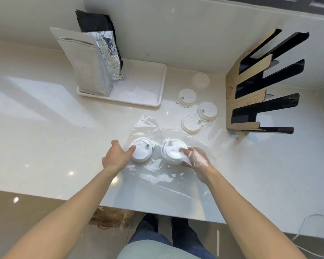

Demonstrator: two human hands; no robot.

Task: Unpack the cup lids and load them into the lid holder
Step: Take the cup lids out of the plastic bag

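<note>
A clear plastic bag (157, 176) lies crumpled on the white counter in front of me. My right hand (195, 159) is inside the bag, gripping a small stack of white cup lids (173, 149). My left hand (118, 156) is outside the bag with fingers spread, its fingertips touching a second white lid stack (141, 152) at the bag's left edge. Several loose lids lie behind the bag, among them one at the back (200, 80), one left (187, 98), and one right (207, 110). The black, cardboard-wrapped lid holder (251, 96) stands at the right with its slots dark.
A white tray (148, 90) at the back holds a white pouch (86, 62) and a foil-and-black bag (107, 43). Walls close the back and right sides. The counter's front edge (157, 212) runs just above my legs. A wire object (316, 227) sits at the lower right.
</note>
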